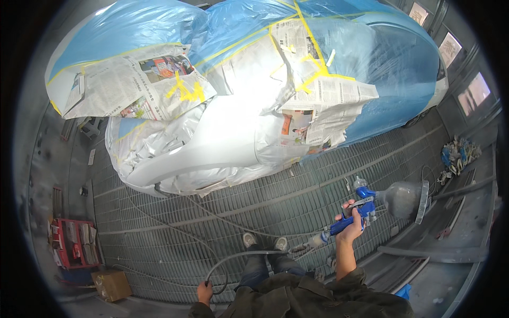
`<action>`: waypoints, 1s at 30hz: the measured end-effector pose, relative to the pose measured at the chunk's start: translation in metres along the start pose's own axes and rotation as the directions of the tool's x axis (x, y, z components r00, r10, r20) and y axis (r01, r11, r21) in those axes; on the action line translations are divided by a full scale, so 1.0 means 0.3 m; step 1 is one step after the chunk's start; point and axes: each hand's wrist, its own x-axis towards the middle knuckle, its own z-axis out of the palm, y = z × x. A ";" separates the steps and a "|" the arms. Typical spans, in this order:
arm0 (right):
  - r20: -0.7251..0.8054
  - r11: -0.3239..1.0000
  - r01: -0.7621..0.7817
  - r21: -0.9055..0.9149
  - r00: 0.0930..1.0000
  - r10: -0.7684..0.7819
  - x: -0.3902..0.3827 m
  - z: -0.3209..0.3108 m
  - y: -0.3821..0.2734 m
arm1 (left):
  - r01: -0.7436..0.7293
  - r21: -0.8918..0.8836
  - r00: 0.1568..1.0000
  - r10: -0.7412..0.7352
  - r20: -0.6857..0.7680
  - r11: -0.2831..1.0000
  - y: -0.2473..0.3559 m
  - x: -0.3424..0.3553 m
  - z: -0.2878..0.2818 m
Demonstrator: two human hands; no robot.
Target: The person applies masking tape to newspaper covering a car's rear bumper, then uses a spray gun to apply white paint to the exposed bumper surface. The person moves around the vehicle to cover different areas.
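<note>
In my right hand is a blue paint spray gun, its fingers wrapped round the handle. A large cloudy paint cup sticks out from the gun toward the right. My left hand, low and left of my legs, is closed round the grey air hose, which runs across to the base of the gun's handle. Ahead stands a car with a silvery white fender panel bare. Newspaper sheets, yellow tape and blue plastic film cover the body around it. The gun is apart from the car.
Slatted metal grating forms the floor, with more hose lying across it. At the left stand a red rack and a cardboard box. A heap of crumpled masking scraps lies at the right wall, near several lit panels.
</note>
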 end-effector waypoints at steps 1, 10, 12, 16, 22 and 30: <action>0.066 1.000 -0.009 -0.014 0.998 0.010 -0.007 0.010 0.000 | 0.016 -0.004 1.000 -0.016 0.005 1.000 0.013 0.003 0.007; 0.466 0.962 -0.162 -0.217 0.849 0.248 -0.211 0.099 0.095 | 0.123 0.062 0.976 -0.132 0.174 0.990 0.021 -0.016 0.005; 0.562 0.933 -0.225 -0.280 0.750 0.349 -0.272 0.097 0.162 | 0.066 0.181 0.974 -0.103 0.202 0.981 -0.117 0.029 0.022; 0.601 0.853 -0.223 -0.472 0.627 0.496 -0.319 0.083 0.247 | -0.083 0.255 0.984 0.039 0.173 0.963 -0.193 0.048 0.086; 0.422 0.812 -0.022 -0.583 0.846 0.326 -0.221 -0.058 0.497 | -0.153 0.143 0.983 0.135 0.128 0.978 -0.030 0.130 0.127; 0.305 0.715 0.094 -0.692 0.937 0.172 -0.048 -0.124 1.059 | -0.169 0.196 0.981 0.184 -0.062 0.966 -0.137 0.678 0.315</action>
